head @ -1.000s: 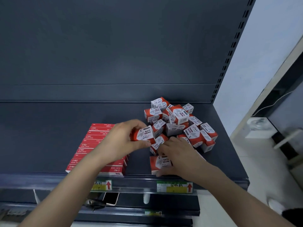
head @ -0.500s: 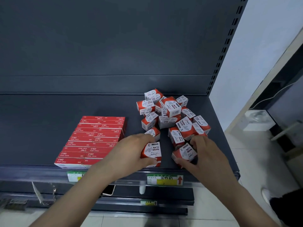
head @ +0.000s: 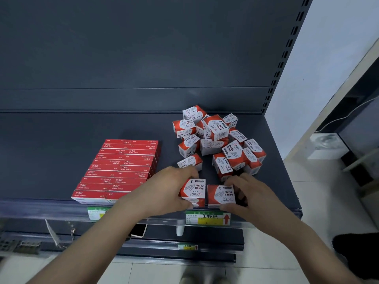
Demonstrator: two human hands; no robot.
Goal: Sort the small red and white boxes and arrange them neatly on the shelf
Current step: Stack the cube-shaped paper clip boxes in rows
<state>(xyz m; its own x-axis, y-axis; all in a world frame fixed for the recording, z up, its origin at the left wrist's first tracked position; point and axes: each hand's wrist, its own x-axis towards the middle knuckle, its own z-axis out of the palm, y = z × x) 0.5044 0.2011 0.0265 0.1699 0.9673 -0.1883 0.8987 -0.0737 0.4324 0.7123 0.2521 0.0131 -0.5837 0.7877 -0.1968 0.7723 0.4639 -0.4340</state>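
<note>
Left hand (head: 164, 189) grips left box (head: 193, 190): fingers curled over its far edge, thumb at the near bottom corner. Right hand (head: 252, 193) grips right box (head: 222, 194): fingers curled round its far right corner, thumb on the near edge. Both hands are clamped on their boxes.

The 2 boxes sit side by side at the front edge of the shelf (head: 61, 150), nearly touching, above a price tag (head: 207, 217). Right box lies square to the edge, with its long axis left-right. Left box is turned slightly clockwise and tipped. A red strip shows under it, and it can't be told whether that is another box. Both tops are red and white and read "PAPER CLIPS" and "3" with a clip drawing. The print is upside down to the camera, so the tops of the letters point toward the person.

Behind them is a loose pile (head: 217, 140) of the same boxes, facing all ways, some on edge, with the same "PAPER CLIPS 3" print.

Left of the hands, flat red staple boxes (head: 121, 171) lie in 2 neat columns with their long axes left-right. They are marked "订书钉", "STAPLES" and "24/6", and some labels are inverted.

The price tag is green and yellow with a red up arrow. Its handwriting is not clearly readable.
</note>
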